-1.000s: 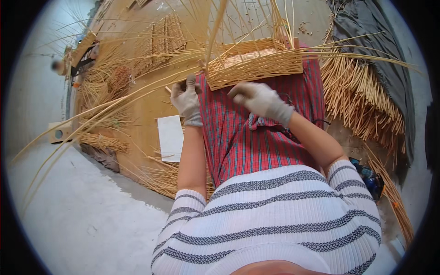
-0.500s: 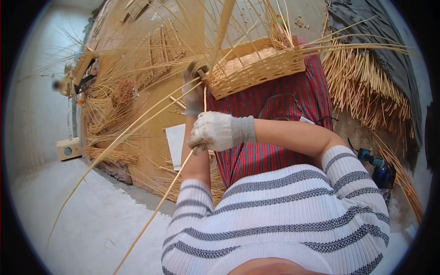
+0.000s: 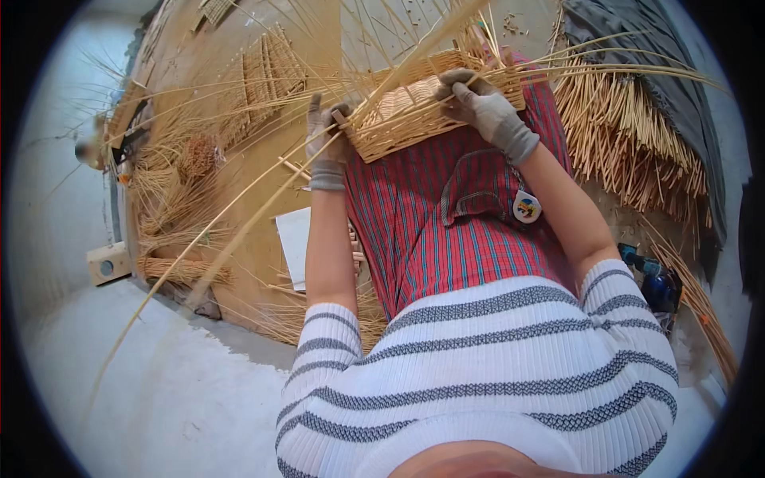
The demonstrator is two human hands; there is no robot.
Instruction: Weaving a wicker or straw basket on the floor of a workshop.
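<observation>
A rectangular wicker basket (image 3: 430, 126) with many loose strands sticking out of its rim rests across my lap on a red striped apron (image 3: 462, 255). My left hand (image 3: 327, 147), in a grey-white work glove, is closed at the basket's left corner, one finger pointing up. Two long strands (image 3: 227, 211) run from that corner toward the lower left. Also gloved, my right hand (image 3: 486, 111) is closed at the near rim, right of the middle. A thin strand seems pinched in its fingers, though they partly hide it. One pale strand crossing above the basket is smeared by motion.
Loose strands (image 3: 171, 183) and a flat woven panel (image 3: 259, 80) lie on the floor at left. A large bundle of cut rods (image 3: 629, 135) lies under dark cloth (image 3: 677, 72) at right. A white sheet (image 3: 293, 243) and a blue power tool (image 3: 660, 287) are nearby.
My right hand has moved up and right, from pulling a strand below the left corner to the basket's near rim. That strand no longer hangs down. The left hand stays at the corner.
</observation>
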